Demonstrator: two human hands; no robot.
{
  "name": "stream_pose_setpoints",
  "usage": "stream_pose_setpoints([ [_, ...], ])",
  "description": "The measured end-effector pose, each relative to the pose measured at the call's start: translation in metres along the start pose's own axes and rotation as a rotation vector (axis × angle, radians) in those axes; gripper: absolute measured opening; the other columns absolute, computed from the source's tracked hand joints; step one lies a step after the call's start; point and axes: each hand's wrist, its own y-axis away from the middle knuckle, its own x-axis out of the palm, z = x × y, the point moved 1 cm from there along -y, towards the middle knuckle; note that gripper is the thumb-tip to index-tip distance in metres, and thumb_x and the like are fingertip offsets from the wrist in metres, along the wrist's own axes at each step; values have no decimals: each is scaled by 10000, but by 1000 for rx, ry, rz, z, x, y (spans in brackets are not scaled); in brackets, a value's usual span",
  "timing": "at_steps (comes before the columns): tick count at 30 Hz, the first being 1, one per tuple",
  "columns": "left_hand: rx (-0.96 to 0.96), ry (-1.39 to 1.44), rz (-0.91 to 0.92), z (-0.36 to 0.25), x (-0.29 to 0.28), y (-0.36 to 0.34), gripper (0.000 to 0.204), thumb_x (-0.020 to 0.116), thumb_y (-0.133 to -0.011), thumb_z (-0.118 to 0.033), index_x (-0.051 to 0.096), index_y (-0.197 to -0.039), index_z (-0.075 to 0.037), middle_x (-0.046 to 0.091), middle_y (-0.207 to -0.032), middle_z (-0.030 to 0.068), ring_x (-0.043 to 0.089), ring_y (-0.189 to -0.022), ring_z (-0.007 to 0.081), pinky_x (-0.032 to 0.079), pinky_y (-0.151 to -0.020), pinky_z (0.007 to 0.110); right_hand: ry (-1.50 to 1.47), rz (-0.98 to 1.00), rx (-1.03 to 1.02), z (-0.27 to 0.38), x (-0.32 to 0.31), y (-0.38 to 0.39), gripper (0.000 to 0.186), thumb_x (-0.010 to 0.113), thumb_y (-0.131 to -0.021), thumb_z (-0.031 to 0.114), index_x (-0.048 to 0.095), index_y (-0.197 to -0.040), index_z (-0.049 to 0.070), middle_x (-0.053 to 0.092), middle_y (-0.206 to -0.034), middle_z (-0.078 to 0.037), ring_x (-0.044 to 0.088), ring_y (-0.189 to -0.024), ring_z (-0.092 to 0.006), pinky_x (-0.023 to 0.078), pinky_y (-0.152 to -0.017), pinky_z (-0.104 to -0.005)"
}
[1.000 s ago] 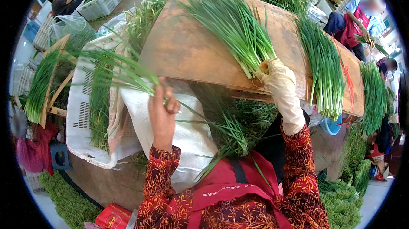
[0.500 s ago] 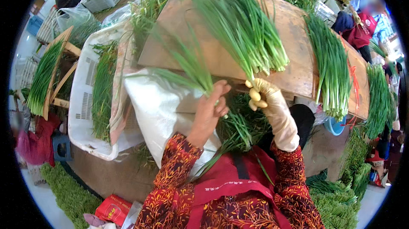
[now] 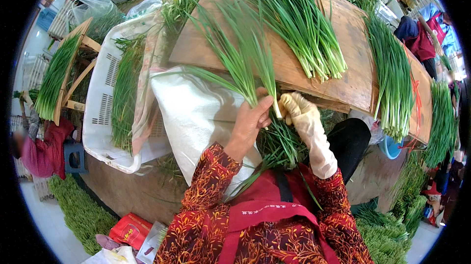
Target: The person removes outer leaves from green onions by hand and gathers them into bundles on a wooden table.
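My bare left hand (image 3: 252, 121) is closed around a small bunch of garlic chives (image 3: 235, 63), their green leaves fanning up and away over the wooden board (image 3: 196, 48). One pale stalk end points down beside my right hand (image 3: 300, 112), which wears a cream glove with its fingers curled. Whatever those gloved fingers pinch is hidden. On the board just beyond lies a larger pile of chives (image 3: 314, 38), white ends toward me. Loose chives (image 3: 282, 141) rest in my lap beneath both hands.
A white plastic crate (image 3: 98, 121) with chives stands at left, beside a white sack (image 3: 179, 102). Another chive bundle (image 3: 392, 77) lies on the board's right. A blue basin (image 3: 391, 147) sits below it. Co-workers are at far left and upper right.
My right hand has drawn down toward my left, and the chive stalk it held by the pile now stands among those at my left hand. The view has shifted slightly.
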Motion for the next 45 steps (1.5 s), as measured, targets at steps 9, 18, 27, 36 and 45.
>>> stream_pose_setpoints([
  [9, -19, 31, -67, 3, -6, 2, 262, 588, -777, -175, 430, -967, -85, 400, -664, -50, 334, -472, 25, 308, -422, 173, -61, -42, 6, 18, 12, -24, 166, 576, -787, 202, 563, -841, 46, 543, -732, 10, 426, -580, -50, 348, -528, -184],
  [18, -81, 176, -75, 4, -7, 1, 178, 561, -800, -156, 490, -962, -137, 548, -763, -24, 337, -472, 5, 293, -426, 139, -395, 104, -418, 3, 14, 31, 82, 519, -806, 73, 521, -867, 17, 587, -905, -107, 566, -757, -124, 457, -682, -234],
  [27, -3, 54, -86, -4, -10, 1, 161, 583, -786, -175, 480, -890, -108, 510, -711, -29, 331, -450, 7, 288, -414, 153, -363, 151, -93, -2, 0, 69, 108, 550, -792, 101, 522, -848, 14, 577, -760, -55, 500, -578, -76, 426, -545, -202],
  [36, -43, -184, -103, -3, -28, 6, 253, 524, -788, -241, 508, -974, -70, 527, -706, -31, 442, -519, 31, 322, -427, 178, -232, 40, -40, 3, 1, 1, 170, 530, -818, 212, 562, -897, 65, 514, -642, 28, 399, -504, -29, 306, -464, -144],
  [45, -34, -74, -141, -2, -26, 10, 252, 489, -797, -235, 517, -984, -68, 582, -870, 12, 474, -581, 49, 330, -435, 187, -107, 95, 50, 4, 18, -25, 226, 552, -804, 276, 577, -913, 79, 517, -649, 38, 417, -547, -37, 330, -501, -159],
])
